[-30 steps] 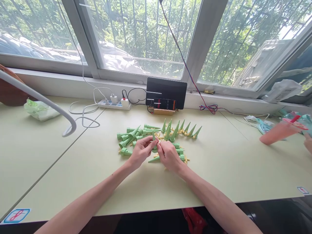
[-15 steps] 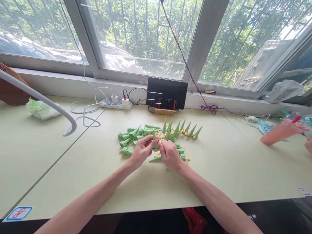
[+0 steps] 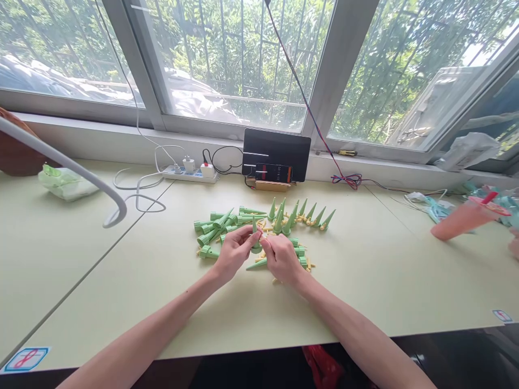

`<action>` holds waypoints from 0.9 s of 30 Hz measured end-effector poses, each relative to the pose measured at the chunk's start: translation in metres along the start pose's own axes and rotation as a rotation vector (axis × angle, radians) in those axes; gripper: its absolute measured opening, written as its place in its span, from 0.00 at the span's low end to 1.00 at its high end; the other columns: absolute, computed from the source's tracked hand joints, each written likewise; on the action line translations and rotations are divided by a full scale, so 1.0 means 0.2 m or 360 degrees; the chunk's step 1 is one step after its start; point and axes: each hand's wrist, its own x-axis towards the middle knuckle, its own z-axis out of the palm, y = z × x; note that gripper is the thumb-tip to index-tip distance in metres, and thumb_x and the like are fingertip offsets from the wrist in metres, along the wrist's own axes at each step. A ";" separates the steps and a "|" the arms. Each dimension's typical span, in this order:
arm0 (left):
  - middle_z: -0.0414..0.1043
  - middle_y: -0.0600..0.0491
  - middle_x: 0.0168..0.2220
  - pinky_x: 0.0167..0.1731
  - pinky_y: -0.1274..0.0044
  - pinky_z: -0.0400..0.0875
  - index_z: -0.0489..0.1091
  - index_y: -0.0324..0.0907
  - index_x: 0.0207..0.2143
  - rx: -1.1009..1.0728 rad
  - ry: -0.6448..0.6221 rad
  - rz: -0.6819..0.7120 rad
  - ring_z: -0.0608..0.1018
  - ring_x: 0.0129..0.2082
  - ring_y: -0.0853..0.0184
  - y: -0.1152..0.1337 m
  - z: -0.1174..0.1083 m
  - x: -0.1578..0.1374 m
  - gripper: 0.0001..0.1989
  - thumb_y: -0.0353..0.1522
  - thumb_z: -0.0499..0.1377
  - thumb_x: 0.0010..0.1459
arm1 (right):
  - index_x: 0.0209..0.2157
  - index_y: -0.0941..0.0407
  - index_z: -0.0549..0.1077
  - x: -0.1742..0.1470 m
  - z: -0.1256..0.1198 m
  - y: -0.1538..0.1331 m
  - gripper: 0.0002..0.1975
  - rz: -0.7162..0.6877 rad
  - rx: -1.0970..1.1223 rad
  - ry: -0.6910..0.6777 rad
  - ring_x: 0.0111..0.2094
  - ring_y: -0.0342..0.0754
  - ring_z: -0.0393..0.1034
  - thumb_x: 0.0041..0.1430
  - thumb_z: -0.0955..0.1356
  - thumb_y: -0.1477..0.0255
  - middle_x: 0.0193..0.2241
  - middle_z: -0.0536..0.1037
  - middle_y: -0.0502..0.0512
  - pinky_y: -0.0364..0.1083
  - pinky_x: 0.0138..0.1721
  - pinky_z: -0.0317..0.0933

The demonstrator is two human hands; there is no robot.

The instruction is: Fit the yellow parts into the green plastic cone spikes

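My left hand (image 3: 236, 249) is closed around a green plastic watering spike (image 3: 255, 233), held point up with its wide ribbed cap below. My right hand (image 3: 280, 256) is pinched against the spike's side, close to the left fingertips. Whatever is between its fingers is hidden or too small to make out. Left of the hands lies a pile of loose green spikes (image 3: 221, 221). Several more spikes (image 3: 291, 221) stand upright behind the right hand, some with small yellow plastic pieces (image 3: 310, 221) at their bases. Another spike (image 3: 257, 264) lies on its side beneath my hands, among yellow pieces.
At the back, a tablet (image 3: 275, 151) and a phone (image 3: 273, 173) lean by the window. A power strip (image 3: 190, 174) with cables sits left of them. A white curved bar (image 3: 81, 168) crosses the left side. On the right is a pink drink cup (image 3: 462, 220); a person's hand shows at the edge.
The view has shifted slightly. My hands stay together on the same spike, with only a small movement of the fingers.
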 end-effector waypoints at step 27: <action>0.52 0.62 0.17 0.12 0.83 0.48 0.72 0.39 0.36 -0.0045 -0.0032 -0.0008 0.52 0.15 0.79 -0.01 0.00 0.01 0.17 0.45 0.62 0.57 | 0.20 0.54 0.52 -0.01 -0.01 0.02 0.25 0.0166 0.0177 0.0179 0.21 0.42 0.50 0.72 0.52 0.62 0.17 0.57 0.46 0.44 0.28 0.50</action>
